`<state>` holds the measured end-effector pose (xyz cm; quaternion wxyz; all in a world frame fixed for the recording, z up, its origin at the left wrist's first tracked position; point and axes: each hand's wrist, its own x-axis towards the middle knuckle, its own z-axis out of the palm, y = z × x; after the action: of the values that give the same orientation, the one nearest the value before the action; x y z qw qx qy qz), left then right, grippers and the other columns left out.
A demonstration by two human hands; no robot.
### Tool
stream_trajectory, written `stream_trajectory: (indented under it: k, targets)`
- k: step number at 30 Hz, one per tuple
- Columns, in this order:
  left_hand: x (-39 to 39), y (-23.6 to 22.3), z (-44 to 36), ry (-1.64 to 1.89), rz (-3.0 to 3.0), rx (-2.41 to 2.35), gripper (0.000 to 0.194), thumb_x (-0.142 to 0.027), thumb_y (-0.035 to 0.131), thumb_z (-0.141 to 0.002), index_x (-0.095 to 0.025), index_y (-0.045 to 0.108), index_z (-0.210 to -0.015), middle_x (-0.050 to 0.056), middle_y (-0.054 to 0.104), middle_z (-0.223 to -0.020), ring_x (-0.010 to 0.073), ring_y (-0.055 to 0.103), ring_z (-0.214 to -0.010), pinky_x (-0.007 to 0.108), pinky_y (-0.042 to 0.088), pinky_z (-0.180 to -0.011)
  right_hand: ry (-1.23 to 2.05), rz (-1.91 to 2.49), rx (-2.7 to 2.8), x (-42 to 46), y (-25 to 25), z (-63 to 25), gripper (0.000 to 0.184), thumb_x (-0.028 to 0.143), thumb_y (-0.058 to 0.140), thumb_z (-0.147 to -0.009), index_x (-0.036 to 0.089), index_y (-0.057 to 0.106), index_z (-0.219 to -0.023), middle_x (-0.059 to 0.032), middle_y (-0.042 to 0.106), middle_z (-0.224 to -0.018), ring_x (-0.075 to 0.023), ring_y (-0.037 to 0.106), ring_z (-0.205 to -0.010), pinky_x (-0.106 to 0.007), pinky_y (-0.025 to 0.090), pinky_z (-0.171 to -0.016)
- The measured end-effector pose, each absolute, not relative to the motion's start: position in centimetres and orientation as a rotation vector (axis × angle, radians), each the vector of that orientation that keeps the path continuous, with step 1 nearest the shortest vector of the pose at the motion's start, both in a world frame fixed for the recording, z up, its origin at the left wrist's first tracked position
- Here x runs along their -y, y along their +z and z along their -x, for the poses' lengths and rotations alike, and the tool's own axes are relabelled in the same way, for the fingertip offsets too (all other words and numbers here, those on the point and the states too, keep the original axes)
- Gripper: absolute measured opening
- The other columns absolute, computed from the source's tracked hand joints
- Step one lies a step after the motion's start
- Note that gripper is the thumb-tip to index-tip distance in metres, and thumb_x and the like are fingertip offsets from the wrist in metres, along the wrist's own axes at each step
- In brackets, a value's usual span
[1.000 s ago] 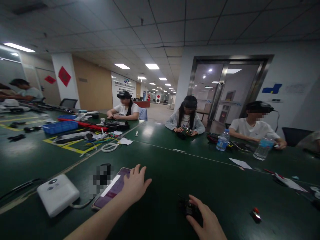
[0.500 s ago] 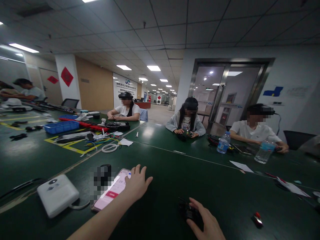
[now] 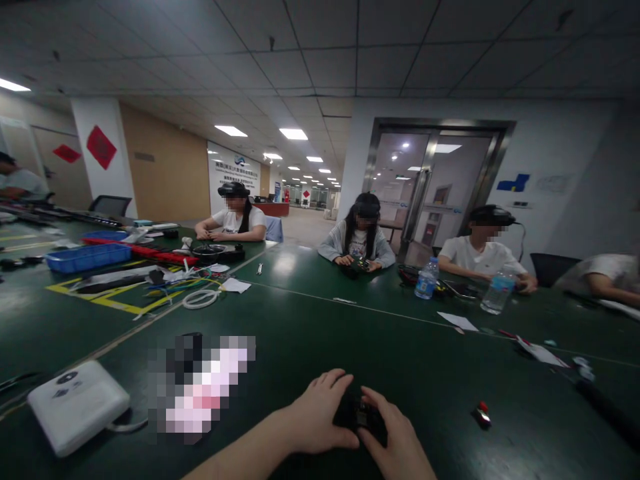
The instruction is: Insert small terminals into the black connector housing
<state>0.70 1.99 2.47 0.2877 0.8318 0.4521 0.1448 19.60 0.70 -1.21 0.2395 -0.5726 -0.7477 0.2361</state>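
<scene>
My left hand [image 3: 320, 412] and my right hand [image 3: 397, 433] are closed around a small dark object [image 3: 361, 415] low on the green table, one from each side. It is black with some lighter detail, and its exact kind is unclear because my fingers and the dim light hide much of it. Left of my hands lies a phone [image 3: 220, 380] with a lit pinkish screen, blurred out. A small red and silver piece [image 3: 483, 415] rests on the table to the right of my hands.
A white box-like device [image 3: 77, 407] with a cable sits at the lower left. Farther off are a blue tray [image 3: 90, 257], coiled white cable [image 3: 201, 298], a paper scrap [image 3: 235, 285] and two water bottles [image 3: 427, 279]. Several people wearing headsets sit across the green table [image 3: 300, 320].
My left hand has left the phone and come right to the dark object beside my right hand. The view has turned somewhat to the right.
</scene>
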Motion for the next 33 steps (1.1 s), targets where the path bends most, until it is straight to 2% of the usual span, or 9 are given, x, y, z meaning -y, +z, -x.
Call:
stream_trajectory:
  k: [3, 10, 14, 17, 20, 26, 33]
  targets:
    - [-3.0, 1.3, -0.6, 0.482, -2.177, -1.134, 0.086, -0.039, 0.072, -0.054, -0.022, 0.033, -0.129, 0.008, 0.038, -0.133, 0.0273, 0.032, -0.121, 0.039, 0.026, -0.101, 0.644, 1.586, 2.008, -0.2, -0.7, -19.4, 0.051, 0.023, 0.051, -0.068, 0.023, 0.044, -0.119, -0.005, 0.055, -0.114, -0.0212, 0.047, -0.108, -0.035, 0.033, -0.093]
    - [-3.8, 0.0, -0.4, 0.546, -2.244, -1.074, 0.054, -0.027, 0.064, -0.066, -0.027, 0.046, -0.117, 0.002, 0.051, -0.119, 0.0208, 0.043, -0.111, 0.035, 0.031, -0.097, 0.62, 1.54, 1.974, 0.9, 0.8, -18.9, 0.046, 0.02, 0.055, -0.065, 0.025, 0.05, -0.111, -0.0029, 0.055, -0.114, -0.0208, 0.046, -0.107, -0.035, 0.033, -0.092]
    - [-3.6, -0.2, -0.6, 0.534, -2.255, -1.139, 0.052, -0.025, 0.06, -0.069, -0.025, 0.046, -0.118, 0.003, 0.048, -0.123, 0.0208, 0.041, -0.114, 0.036, 0.029, -0.099, 0.589, 1.482, 1.958, 1.2, 0.9, -18.9, 0.034, 0.019, 0.056, -0.066, 0.025, 0.055, -0.099, -0.0018, 0.055, -0.111, -0.019, 0.047, -0.105, -0.032, 0.033, -0.09]
    - [-3.7, -0.3, -0.3, 0.495, -2.236, -1.133, 0.057, -0.028, 0.06, -0.069, -0.023, 0.042, -0.122, 0.005, 0.041, -0.13, 0.0217, 0.035, -0.119, 0.035, 0.027, -0.102, 0.582, 1.479, 1.97, 1.3, 1.0, -18.9, 0.029, 0.02, 0.055, -0.069, 0.025, 0.056, -0.097, -0.0021, 0.056, -0.109, -0.0189, 0.047, -0.104, -0.033, 0.033, -0.09]
    - [-4.1, -0.4, 0.1, 0.476, -2.219, -1.082, 0.054, -0.032, 0.054, -0.074, -0.021, 0.039, -0.124, 0.006, 0.037, -0.132, 0.0209, 0.032, -0.121, 0.034, 0.025, -0.103, 0.588, 1.482, 1.975, 1.3, 1.1, -18.9, 0.026, 0.02, 0.054, -0.07, 0.025, 0.056, -0.095, -0.0013, 0.056, -0.108, -0.0185, 0.047, -0.103, -0.032, 0.033, -0.088]
    - [-4.4, -0.3, 0.4, 0.5, -2.213, -1.022, 0.036, -0.024, 0.051, -0.076, -0.025, 0.048, -0.111, 0.004, 0.045, -0.124, 0.021, 0.039, -0.115, 0.036, 0.03, -0.099, 0.544, 1.478, 1.995, 1.4, 1.5, -18.7, 0.022, 0.018, 0.058, -0.069, 0.025, 0.057, -0.09, 0.0005, 0.058, -0.1, -0.0167, 0.047, -0.098, -0.029, 0.033, -0.085]
    - [-3.4, 0.8, -0.1, 0.481, -2.187, -1.081, 0.041, -0.017, 0.056, -0.067, -0.025, 0.047, -0.107, 0.002, 0.052, -0.11, 0.0203, 0.046, -0.104, 0.033, 0.035, -0.091, 0.52, 1.488, 2.079, 1.6, 1.7, -18.5, 0.023, 0.021, 0.057, -0.072, 0.027, 0.059, -0.094, -0.0002, 0.057, -0.094, -0.0176, 0.047, -0.092, -0.03, 0.035, -0.079]
